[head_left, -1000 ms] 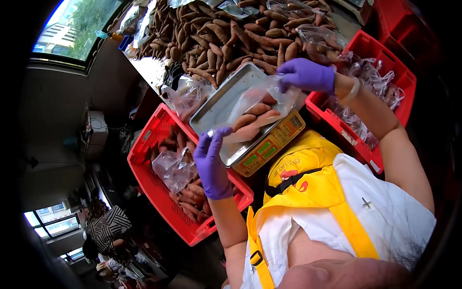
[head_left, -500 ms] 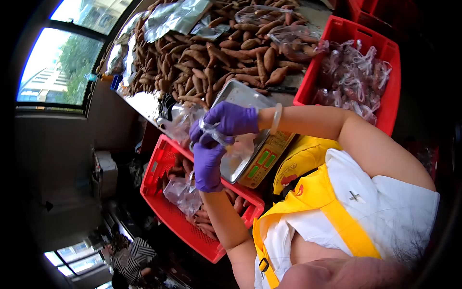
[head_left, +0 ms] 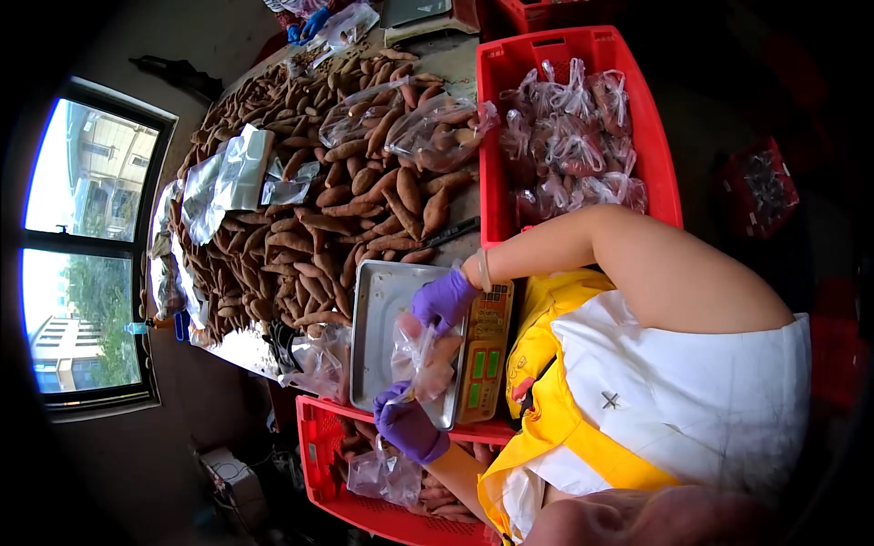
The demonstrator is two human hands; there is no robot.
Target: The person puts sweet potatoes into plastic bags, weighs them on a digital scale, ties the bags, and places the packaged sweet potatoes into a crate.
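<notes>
A clear plastic bag of sweet potatoes [head_left: 426, 357] is over the metal pan [head_left: 369, 309] of a digital scale; I cannot tell whether it rests there. My right hand [head_left: 444, 298], in a purple glove with a bracelet at the wrist, is closed on the bag's far side. At the near corner of the pan, my left hand [head_left: 410, 426], also purple-gloved, has its fingers closed on the gathered plastic at the bag's other end. The scale's panel [head_left: 482, 364] shows lit green displays.
Loose sweet potatoes [head_left: 282, 246] cover the table, with plastic bags [head_left: 232, 177] on them. A red crate [head_left: 669, 173] holds bagged sweet potatoes. Another red crate [head_left: 314, 455] holds loose ones and a plastic bag [head_left: 387, 473]. A co-worker's blue-gloved hands [head_left: 308, 27] show at the far end.
My hands were close together at the bag's twisted neck. They have since moved apart, with the bag stretched between them over the pan. The view has also turned.
</notes>
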